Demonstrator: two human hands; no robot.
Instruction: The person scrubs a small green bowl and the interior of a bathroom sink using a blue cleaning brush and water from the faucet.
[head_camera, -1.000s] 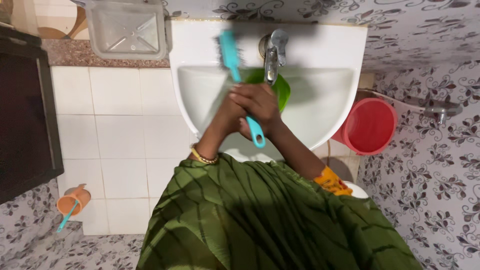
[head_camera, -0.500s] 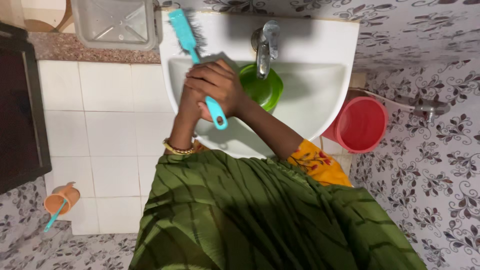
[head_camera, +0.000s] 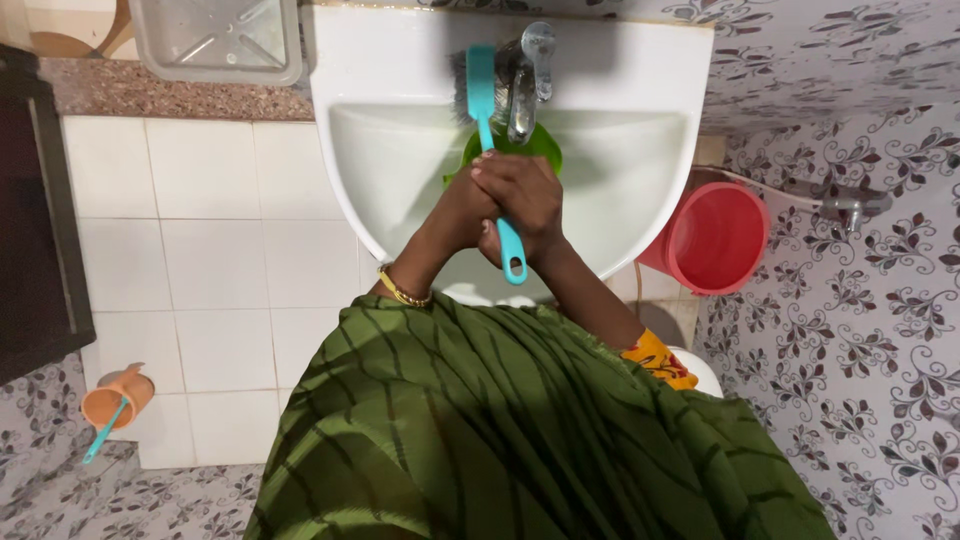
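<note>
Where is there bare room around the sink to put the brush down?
The sink's back ledge is bare right of the tap and left of the brush. The basin middle is crowded: green bowl under the tap, both hands, right hand, left hand.

**Both hands clasped together, arms converging ahead**

Left hand (head_camera: 455, 222) and right hand (head_camera: 525, 200) pressed together in one closed grip, fingers curled; left forearm angles in from lower left, bangle at the wrist; right forearm comes in from lower right, bare to the sleeve; both wrists roughly straight.
</note>
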